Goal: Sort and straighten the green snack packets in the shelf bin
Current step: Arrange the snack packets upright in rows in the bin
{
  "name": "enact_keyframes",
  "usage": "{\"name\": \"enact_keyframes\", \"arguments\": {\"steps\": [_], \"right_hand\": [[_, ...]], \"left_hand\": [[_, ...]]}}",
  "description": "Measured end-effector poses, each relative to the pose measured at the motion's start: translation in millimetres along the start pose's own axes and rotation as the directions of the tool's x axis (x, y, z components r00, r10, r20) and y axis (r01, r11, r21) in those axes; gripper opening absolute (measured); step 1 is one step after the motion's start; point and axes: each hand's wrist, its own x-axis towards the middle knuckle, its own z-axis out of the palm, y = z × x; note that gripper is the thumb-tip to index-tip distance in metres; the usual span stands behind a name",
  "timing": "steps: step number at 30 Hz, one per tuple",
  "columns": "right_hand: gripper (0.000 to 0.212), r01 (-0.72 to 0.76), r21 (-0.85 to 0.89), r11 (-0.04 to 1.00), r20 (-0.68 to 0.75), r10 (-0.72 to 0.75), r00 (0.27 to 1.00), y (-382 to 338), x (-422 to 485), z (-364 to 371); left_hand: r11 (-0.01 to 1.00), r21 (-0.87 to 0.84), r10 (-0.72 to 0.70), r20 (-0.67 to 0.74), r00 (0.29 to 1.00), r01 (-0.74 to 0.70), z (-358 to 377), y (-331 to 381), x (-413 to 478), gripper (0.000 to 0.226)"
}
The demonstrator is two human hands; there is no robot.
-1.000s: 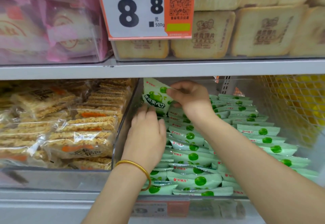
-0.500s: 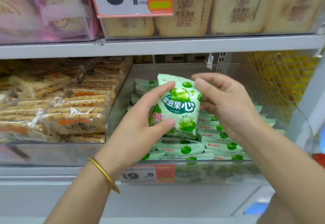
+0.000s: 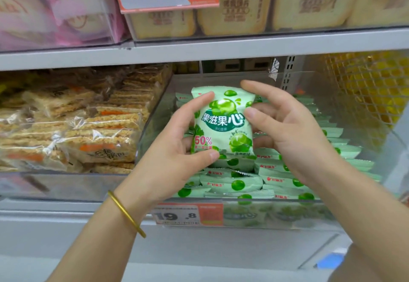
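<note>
I hold one green snack packet (image 3: 223, 122) upright in front of the clear shelf bin (image 3: 276, 214), its printed front facing me. My left hand (image 3: 174, 153) grips its left side, index finger near the top corner and thumb under the bottom edge. My right hand (image 3: 292, 140) holds the right edge, thumb on the front and fingers behind, with the index finger raised above the top corner. Below and behind, several green packets (image 3: 234, 184) lie in overlapping rows inside the bin.
A neighbouring clear bin on the left holds rice cracker packs (image 3: 88, 131). Yellow items in mesh (image 3: 365, 91) fill the bin on the right. The upper shelf edge (image 3: 221, 47) runs just above. A price tag (image 3: 188, 215) is fixed to the bin's front.
Both hands drew one packet out of the back of the bin and turned it upright facing me. Over the last half second it has barely moved.
</note>
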Motion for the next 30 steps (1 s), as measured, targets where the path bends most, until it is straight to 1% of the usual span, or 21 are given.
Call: {"name": "enact_keyframes", "arguments": {"steps": [7,9,10,11,12,13,14,15,16,18,20,22,23,25,26,27,29,30], "right_hand": [[0.034,-0.023,0.022,1.000,0.024,0.022,0.999,2.3,0.6,0.9],[0.034,-0.018,0.025,1.000,0.017,0.018,1.000,2.1,0.5,2.7],[0.033,-0.010,0.022,1.000,0.000,0.010,1.000,2.0,0.9,3.6],[0.032,-0.002,0.017,1.000,-0.022,0.002,1.000,2.1,1.3,4.1],[0.030,0.004,0.013,1.000,-0.042,-0.004,0.999,2.6,1.8,4.5],[0.028,0.005,0.017,1.000,-0.053,-0.004,0.999,2.6,2.1,5.1],[0.026,0.003,0.030,1.000,-0.054,-0.002,0.999,2.9,2.3,6.1],[0.025,0.002,0.049,0.999,-0.048,0.000,0.999,2.9,2.0,7.2],[0.024,0.004,0.071,0.997,-0.035,-0.001,0.999,3.2,1.7,8.8],[0.024,0.014,0.110,0.994,-0.008,-0.013,1.000,3.2,0.9,11.8],[0.025,0.034,0.116,0.993,0.011,-0.036,0.999,4.7,1.3,12.0],[0.023,0.046,0.119,0.992,0.055,-0.053,0.997,5.0,1.8,10.8],[0.023,0.046,0.135,0.990,0.077,-0.056,0.995,5.0,2.5,10.0],[0.028,0.036,0.170,0.985,0.095,-0.052,0.994,3.5,3.1,9.4],[0.031,0.047,0.139,0.989,0.071,-0.057,0.996,3.8,3.3,8.7],[0.032,0.078,0.041,0.996,0.025,-0.079,0.997,4.4,3.6,7.4],[0.035,0.145,-0.221,0.964,-0.048,-0.159,0.986,6.0,4.4,5.1],[0.038,0.158,-0.276,0.948,-0.059,-0.181,0.982,5.9,4.7,5.4]], "left_hand": [[0.999,0.050,0.010,-0.022,1.000,-0.008,0.6,0.3,-0.7,0.079],[0.991,0.135,0.021,-0.041,0.999,-0.016,0.8,-2.0,-0.8,0.077],[0.977,0.212,0.045,-0.067,0.997,-0.030,1.7,-3.6,-1.1,0.073],[0.944,0.326,0.086,-0.117,0.989,-0.044,2.1,-6.1,-1.7,0.068],[0.881,0.470,0.148,-0.180,0.973,-0.047,2.8,-9.0,-1.9,0.061],[0.787,0.615,0.228,-0.226,0.947,-0.042,3.9,-10.7,-2.5,0.054],[0.696,0.717,0.297,-0.247,0.922,-0.032,5.1,-10.8,-2.8,0.048],[0.642,0.767,0.325,-0.250,0.912,-0.018,6.5,-10.4,-2.9,0.046],[0.629,0.777,0.310,-0.251,0.917,0.000,8.9,-8.7,-3.3,0.050],[0.673,0.739,0.225,-0.253,0.941,0.038,12.4,-7.1,-4.0,0.068],[0.654,0.755,0.217,-0.243,0.945,0.043,14.5,-8.4,-4.6,0.080],[0.628,0.778,0.253,-0.240,0.937,0.030,14.2,-11.4,-5.1,0.078],[0.644,0.765,0.257,-0.249,0.934,0.027,13.6,-11.6,-4.9,0.073],[0.703,0.711,0.255,-0.271,0.928,0.015,12.0,-8.9,-4.7,0.061],[0.733,0.680,0.252,-0.284,0.925,0.009,11.9,-6.0,-4.8,0.056],[0.763,0.647,0.246,-0.297,0.922,0.005,11.9,-3.6,-5.3,0.051],[0.822,0.569,0.225,-0.316,0.922,-0.005,12.3,0.3,-7.1,0.046],[0.850,0.527,0.206,-0.317,0.926,-0.009,12.4,2.1,-7.8,0.045]]}}
